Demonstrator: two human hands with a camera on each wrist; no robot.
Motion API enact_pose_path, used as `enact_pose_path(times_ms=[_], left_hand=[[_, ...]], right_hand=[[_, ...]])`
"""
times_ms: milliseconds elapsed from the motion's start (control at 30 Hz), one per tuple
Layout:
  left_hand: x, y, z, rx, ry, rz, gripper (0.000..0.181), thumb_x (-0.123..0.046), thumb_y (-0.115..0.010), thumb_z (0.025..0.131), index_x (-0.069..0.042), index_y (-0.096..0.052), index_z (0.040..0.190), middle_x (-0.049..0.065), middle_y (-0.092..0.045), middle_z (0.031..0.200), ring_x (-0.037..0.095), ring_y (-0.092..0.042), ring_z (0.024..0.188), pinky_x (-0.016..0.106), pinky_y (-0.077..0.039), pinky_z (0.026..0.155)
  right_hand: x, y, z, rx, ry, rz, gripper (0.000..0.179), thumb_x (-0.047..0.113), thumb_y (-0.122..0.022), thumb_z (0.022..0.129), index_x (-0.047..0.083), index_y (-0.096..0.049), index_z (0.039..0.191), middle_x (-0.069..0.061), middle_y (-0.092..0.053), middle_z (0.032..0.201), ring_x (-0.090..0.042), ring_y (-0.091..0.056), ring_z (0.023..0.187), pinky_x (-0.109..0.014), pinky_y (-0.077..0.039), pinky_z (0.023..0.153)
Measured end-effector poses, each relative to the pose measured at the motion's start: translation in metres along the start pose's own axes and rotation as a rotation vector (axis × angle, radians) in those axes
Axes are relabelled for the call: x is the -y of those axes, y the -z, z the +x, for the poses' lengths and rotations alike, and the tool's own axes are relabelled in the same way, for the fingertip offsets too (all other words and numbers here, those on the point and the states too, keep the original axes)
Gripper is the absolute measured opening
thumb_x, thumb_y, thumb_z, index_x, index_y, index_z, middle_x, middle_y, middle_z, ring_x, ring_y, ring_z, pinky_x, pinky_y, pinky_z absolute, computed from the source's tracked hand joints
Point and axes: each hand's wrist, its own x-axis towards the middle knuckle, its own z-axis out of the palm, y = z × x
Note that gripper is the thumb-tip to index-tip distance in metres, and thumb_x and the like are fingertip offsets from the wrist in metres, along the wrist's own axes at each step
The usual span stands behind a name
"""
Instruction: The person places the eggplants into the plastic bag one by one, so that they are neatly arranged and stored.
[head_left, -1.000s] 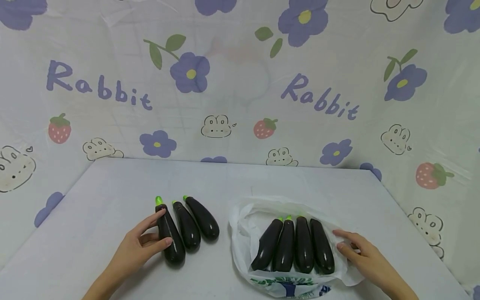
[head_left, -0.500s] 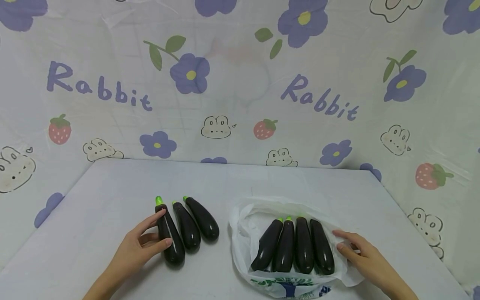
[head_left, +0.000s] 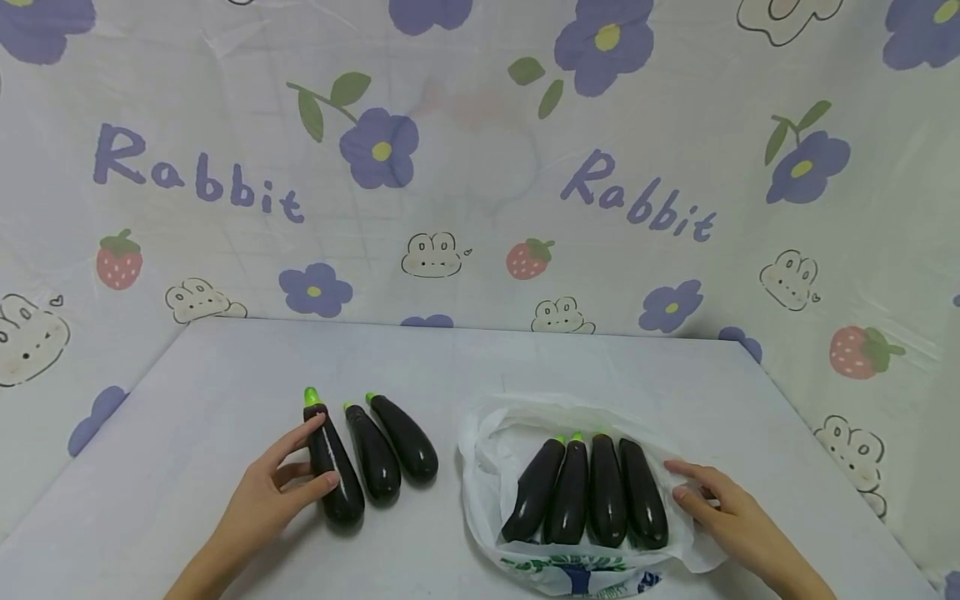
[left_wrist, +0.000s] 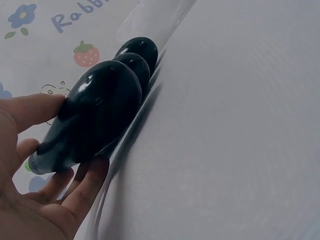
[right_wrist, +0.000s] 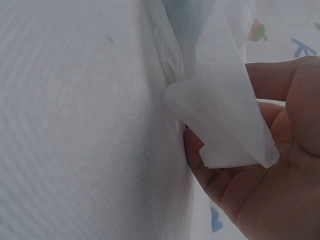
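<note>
My left hand grips the leftmost dark purple eggplant, thumb on its near side and fingers along the other. Its bright green stem end points away from me. In the left wrist view this eggplant overlaps two others behind it. Those two, a middle eggplant and a right one, lie side by side on the table. At the right, my right hand holds the edge of a white plastic bag. Thin plastic runs between thumb and fingers in the right wrist view.
Several eggplants lie in a row inside the spread-open bag, stem ends away from me. The white table ends at a patterned cloth backdrop with flowers and rabbits.
The leftmost eggplant and my left hand have shifted slightly to the left, widening the gap to the middle eggplant. My right hand and the bag have stayed in place.
</note>
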Motion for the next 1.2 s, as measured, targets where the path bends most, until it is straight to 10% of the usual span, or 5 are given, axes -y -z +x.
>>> enact_pose_path(times_ms=[1200], left_hand=[[-0.0045, 0.0008, -0.0026, -0.026, 0.023, 0.011, 0.072, -0.027, -0.077, 0.088, -0.032, -0.042, 0.15, 0.01, -0.038, 0.148, 0.033, -0.057, 0.115, 0.028, -0.052, 0.08]], right_hand=[[0.0008, 0.0002, -0.0006, 0.002, -0.008, 0.011, 0.061, 0.044, -0.056, 0.1, 0.006, -0.046, 0.146, -0.027, -0.039, 0.143, -0.037, -0.052, 0.114, -0.051, -0.051, 0.083]])
